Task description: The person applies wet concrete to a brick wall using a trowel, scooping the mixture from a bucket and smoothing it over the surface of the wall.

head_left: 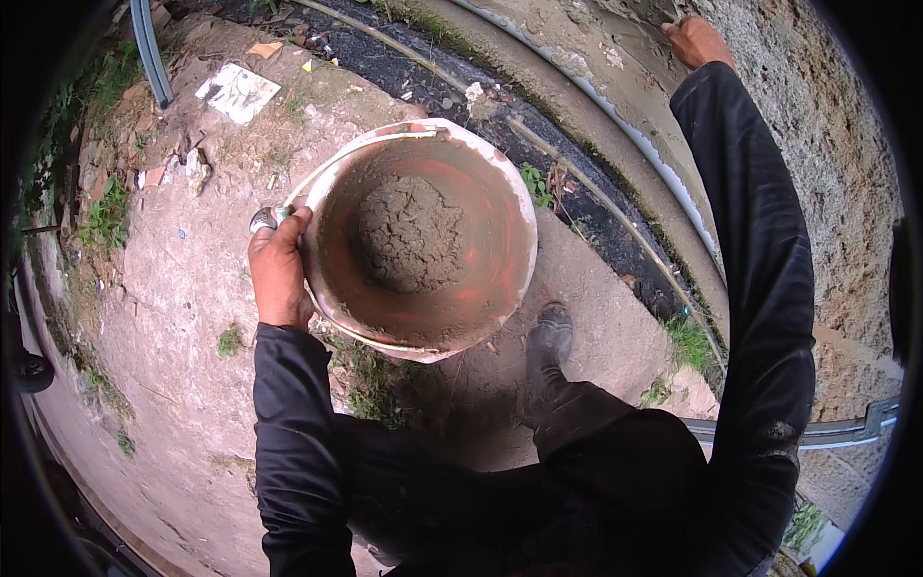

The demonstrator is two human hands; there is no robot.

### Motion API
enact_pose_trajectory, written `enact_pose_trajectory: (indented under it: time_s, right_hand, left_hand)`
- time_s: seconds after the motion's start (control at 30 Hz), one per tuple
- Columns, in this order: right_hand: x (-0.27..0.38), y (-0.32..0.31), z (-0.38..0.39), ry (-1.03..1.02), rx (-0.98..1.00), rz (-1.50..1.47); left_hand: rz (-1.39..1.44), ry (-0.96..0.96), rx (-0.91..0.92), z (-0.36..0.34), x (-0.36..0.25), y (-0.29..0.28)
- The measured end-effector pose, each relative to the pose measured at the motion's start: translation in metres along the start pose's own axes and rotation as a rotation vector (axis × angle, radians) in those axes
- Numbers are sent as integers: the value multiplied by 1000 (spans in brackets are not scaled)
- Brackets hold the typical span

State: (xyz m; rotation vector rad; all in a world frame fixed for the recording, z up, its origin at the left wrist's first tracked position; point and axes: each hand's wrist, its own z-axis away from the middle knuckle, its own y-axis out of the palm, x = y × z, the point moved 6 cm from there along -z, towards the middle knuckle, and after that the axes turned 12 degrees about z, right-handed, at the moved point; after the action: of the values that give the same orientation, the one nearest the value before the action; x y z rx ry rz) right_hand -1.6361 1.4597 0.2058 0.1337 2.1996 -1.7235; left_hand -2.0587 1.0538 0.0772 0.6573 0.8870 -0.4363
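Bucket (492, 245) tilted toward camera, grey mortar (409, 236) inside at its bottom. Left hand (279, 274) gripping bucket's left edge, by the handle (413, 136). Right hand (700, 44) at the wall (639, 91), beyond bucket, up and right; fingers curled, can't tell if holding a tool. Progress: probably partway. Wall stretch nearer bucket looks smoothed over; stretch farther right of bucket is rough, likely left to coat. Mortar not used up. Boot (551, 337) just below-right of bucket.

Pale ground (192, 288), rough wall (856, 192), weeds (106, 216)
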Motion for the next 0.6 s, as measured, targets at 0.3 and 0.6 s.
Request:
enact_pose_trajectory:
  time_s: [0.3, 0.6]
  right_hand:
    - [-50, -19, 56, 87, -45, -20]
    - [-1, 69, 111, 176, 81, -107]
  left_hand:
    - [-4, -5, 11, -4, 0, 1]
    - [10, 17, 31, -6, -2, 10]
